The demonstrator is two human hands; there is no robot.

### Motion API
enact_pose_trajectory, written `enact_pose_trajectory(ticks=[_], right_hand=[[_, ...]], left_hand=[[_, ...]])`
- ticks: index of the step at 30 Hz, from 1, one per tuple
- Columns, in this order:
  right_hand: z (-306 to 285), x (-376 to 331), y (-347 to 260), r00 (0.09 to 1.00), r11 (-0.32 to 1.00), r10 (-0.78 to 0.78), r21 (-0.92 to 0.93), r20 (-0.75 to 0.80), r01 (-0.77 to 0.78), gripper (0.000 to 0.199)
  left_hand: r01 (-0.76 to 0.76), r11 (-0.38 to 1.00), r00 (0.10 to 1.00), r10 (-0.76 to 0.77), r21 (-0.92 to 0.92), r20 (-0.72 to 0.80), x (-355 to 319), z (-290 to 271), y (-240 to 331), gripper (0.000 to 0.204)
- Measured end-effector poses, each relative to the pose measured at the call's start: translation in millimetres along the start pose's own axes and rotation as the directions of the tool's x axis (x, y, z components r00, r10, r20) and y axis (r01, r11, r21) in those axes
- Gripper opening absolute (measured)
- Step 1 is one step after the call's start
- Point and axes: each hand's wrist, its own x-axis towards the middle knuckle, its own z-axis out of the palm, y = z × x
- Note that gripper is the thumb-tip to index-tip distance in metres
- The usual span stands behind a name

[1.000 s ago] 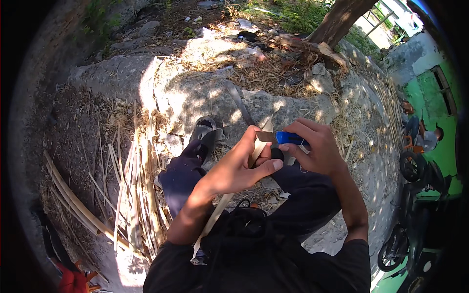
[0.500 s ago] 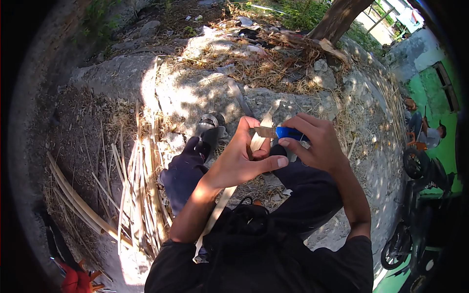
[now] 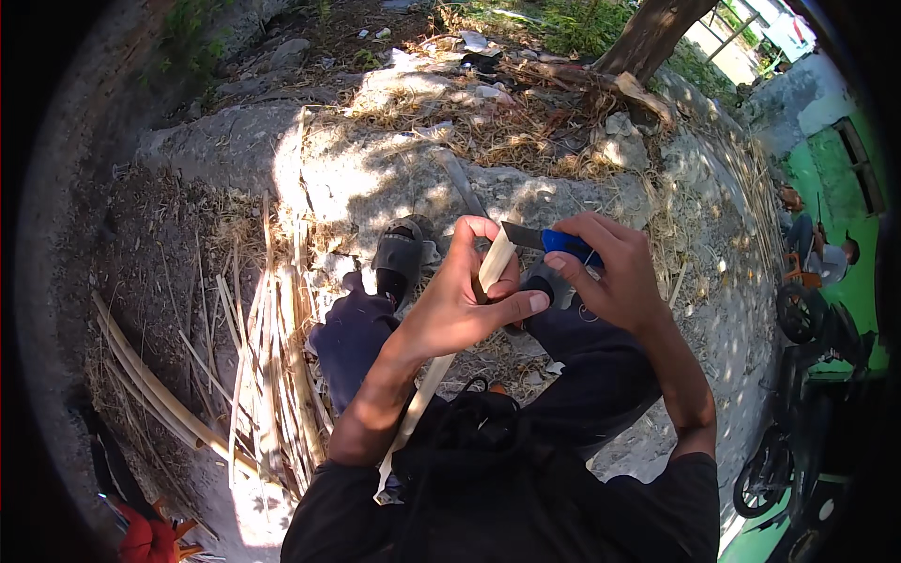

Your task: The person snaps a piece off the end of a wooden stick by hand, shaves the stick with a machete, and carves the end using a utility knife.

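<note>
My left hand (image 3: 460, 305) is closed around a pale, flat strip of split bamboo or wood (image 3: 497, 258), with the thumb stretched out to the right. The strip slants up through the fingers, and its lower length runs under my wrist to my lap. My right hand (image 3: 610, 267) grips the blue handle of a cutter knife (image 3: 572, 248). Its dark blade points left and lies against the strip's upper end, just beyond my left fingers. Both hands are held above my knees.
Many pale strips (image 3: 277, 366) lie piled on the ground at left, beside curved poles (image 3: 155, 394). A tree trunk (image 3: 657, 38) stands at the far right. Motorcycles (image 3: 798, 450) and a seated person (image 3: 831, 258) are by the green wall. A red-clothed person (image 3: 141, 535) shows at lower left.
The knife blade has shifted slightly up and right to the strip's upper end. The length of strip that stuck out above the blade no longer shows. My left hand has barely moved.
</note>
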Motion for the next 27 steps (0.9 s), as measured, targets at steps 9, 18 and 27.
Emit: enact_pose_trajectory(ticks=[9,18,27], right_hand=[[-0.4,0.8,7.5,0.997,0.998,-0.030,0.046,-0.065,0.033,0.034],[-0.6,0.0,5.8,0.997,0.999,-0.048,-0.007,0.065,0.049,0.033],[-0.6,-0.7,6.3,0.996,0.998,-0.044,0.041,0.082,0.041,0.031]], left_hand=[[0.105,0.994,0.989,-0.105,0.000,-0.100,0.5,3.4,2.0,0.036],[0.083,0.993,0.990,-0.072,0.086,-0.123,-1.1,7.4,2.3,0.023],[-0.005,0.892,0.972,0.111,0.453,-0.208,-1.4,12.1,-9.1,0.029]])
